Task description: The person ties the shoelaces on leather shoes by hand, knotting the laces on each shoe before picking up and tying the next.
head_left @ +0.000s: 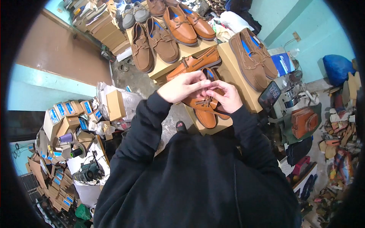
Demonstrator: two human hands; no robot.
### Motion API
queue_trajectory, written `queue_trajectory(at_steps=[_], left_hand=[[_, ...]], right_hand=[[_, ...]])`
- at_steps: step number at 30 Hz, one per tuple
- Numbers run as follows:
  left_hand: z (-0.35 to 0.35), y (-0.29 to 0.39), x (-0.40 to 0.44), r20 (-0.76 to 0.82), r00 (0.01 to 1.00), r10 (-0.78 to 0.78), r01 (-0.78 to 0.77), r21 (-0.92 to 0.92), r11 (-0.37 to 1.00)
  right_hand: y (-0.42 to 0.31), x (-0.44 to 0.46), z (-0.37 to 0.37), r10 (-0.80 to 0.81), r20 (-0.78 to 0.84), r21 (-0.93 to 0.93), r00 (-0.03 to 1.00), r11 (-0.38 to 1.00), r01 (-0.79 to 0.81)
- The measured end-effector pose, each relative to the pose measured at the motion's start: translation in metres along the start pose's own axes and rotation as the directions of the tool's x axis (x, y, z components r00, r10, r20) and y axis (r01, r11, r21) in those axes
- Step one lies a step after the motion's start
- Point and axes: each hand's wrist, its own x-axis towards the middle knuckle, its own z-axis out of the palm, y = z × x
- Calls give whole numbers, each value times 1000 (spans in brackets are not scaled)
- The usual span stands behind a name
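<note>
Tan shoe lies just below my two hands, over the cardboard box. For fine work near its lace, I judge that light, even finger pressure is best. Left hand and right hand are narrow, fingertips close; whether they pinch something, I cannot tell.

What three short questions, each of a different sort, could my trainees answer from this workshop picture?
1. True or false: the fingertips of the left hand and right hand are close together above the tan shoes.
2. What colour is the bulging plastic bag at the far right?
A) red
B) blue
C) white
3. Fill the gap: the person's sleeves are ____.

Key: 1 true; 2 B; 3 black.
</note>
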Motion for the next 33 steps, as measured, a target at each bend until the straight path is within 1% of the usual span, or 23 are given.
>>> queue_trajectory(at_steps=[2,3,6,7,10,11,14,17,20,23,25,26,28,31,33], left_hand=[[2,-9,-10,-149,985,82,-51,199,979],[7,-18,-11,-213,974,82,-64,94,994],[19,-33,-17,-210,970,126,-124,20,992],[26,-29,-18,-238,964,121,-117,31,993],[33,-38,-15,-312,939,149,-176,-60,983],[34,-43,-14,-338,929,153,-184,-62,981],[36,-45,-14,-364,920,146,-197,-107,975],[37,-47,-16,-377,918,119,-209,-208,956],[38,-43,-18,-399,912,92,-176,-179,968],[39,-41,-20,-409,906,112,-185,-145,972],[36,-47,-19,-418,897,145,-190,-69,979],[34,-49,-19,-422,892,162,-193,-31,981],[31,-48,-19,-407,902,144,-164,-14,986],[31,-45,-19,-403,905,137,-158,-20,987],[29,-44,-18,-391,910,136,-160,-29,987]], right_hand=[[-1,-1,0,-18,-39,-8,999,1000,17],[0,-2,0,-26,-58,-18,998,1000,25],[3,-3,2,-39,-96,-34,995,999,35],[4,-3,3,-41,-103,-36,994,999,37],[6,0,6,-64,-124,-43,990,997,59],[6,1,7,-57,-129,-38,990,998,52],[5,1,10,-38,-139,-34,990,999,34],[3,-3,8,-47,-120,-68,992,997,39],[-3,-7,7,-88,-92,-122,992,990,76],[-6,-8,9,-139,-73,-142,988,982,128],[-2,-7,11,-185,-68,-142,980,974,174],[-1,-7,10,-174,-68,-141,982,977,163],[0,-8,9,-148,-64,-139,987,981,138],[-4,-11,7,-118,-83,-272,990,958,92],[1,-10,3,-162,-62,-316,985,939,135]])
